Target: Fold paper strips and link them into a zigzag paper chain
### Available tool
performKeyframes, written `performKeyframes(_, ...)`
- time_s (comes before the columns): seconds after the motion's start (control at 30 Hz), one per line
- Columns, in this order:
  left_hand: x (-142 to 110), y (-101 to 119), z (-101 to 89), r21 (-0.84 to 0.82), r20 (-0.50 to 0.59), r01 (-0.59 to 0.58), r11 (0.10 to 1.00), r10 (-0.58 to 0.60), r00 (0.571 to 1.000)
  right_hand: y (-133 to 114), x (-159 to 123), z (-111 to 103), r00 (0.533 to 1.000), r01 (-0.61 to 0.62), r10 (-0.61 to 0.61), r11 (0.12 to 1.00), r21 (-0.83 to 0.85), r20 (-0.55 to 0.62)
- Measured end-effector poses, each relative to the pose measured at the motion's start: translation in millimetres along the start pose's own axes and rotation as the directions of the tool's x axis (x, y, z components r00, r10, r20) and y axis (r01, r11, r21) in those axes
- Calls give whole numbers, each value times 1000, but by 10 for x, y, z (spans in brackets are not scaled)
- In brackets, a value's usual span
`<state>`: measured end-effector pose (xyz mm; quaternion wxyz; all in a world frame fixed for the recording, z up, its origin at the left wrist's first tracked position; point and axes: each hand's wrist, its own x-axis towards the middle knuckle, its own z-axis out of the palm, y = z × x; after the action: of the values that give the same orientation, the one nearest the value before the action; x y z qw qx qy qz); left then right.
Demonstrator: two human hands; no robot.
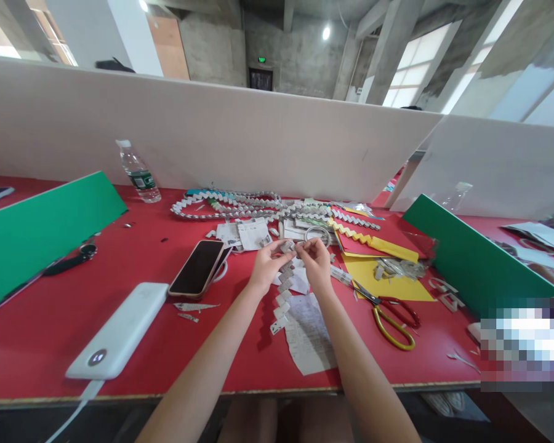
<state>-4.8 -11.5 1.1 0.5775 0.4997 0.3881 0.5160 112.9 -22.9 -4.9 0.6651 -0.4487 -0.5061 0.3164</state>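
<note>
A folded paper chain (285,289), grey-white and zigzag, hangs from my fingers down onto the red table. My left hand (270,266) pinches its upper end between thumb and fingers. Close beside it, my right hand (314,258) is closed with its fingertips at the same end of the chain; whatever small piece is between them is too small to make out. A printed paper sheet (307,332) lies under my right forearm. Behind my hands, a long zigzag paper chain (198,212) is coiled on the table, and a roll of tape (317,234) lies near my right fingertips.
Scissors (388,311) with red and yellow handles lie on the right by yellow paper (397,286). To the left are a phone (197,269) and a white power bank (120,332). A water bottle (139,174) stands by the white partition (258,135). Green boards (50,231) flank the table.
</note>
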Motion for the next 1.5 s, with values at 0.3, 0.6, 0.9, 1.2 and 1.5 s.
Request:
performKeyframes(0.3,-35,56,24,-92,52,115,989,-111,993,-30,-31,22,986,89,-100,993,-82,-134)
performKeyframes(0.6,-75,52,73,-79,108,59,995,-51,993,-25,-26,-5,979,116,-136,984,-132,-153)
performKeyframes(0.9,-54,9,106,-90,-26,43,995,-45,999,-36,-43,12,975,149,-179,967,-208,-131)
performKeyframes(1.2,-79,17,124,-104,-22,36,994,-38,999,-107,-65,-7,971,156,-193,959,-236,-143)
performKeyframes(1.5,-107,28,135,-112,31,18,994,-15,999,-100,-50,-14,975,160,-185,969,-189,-125)
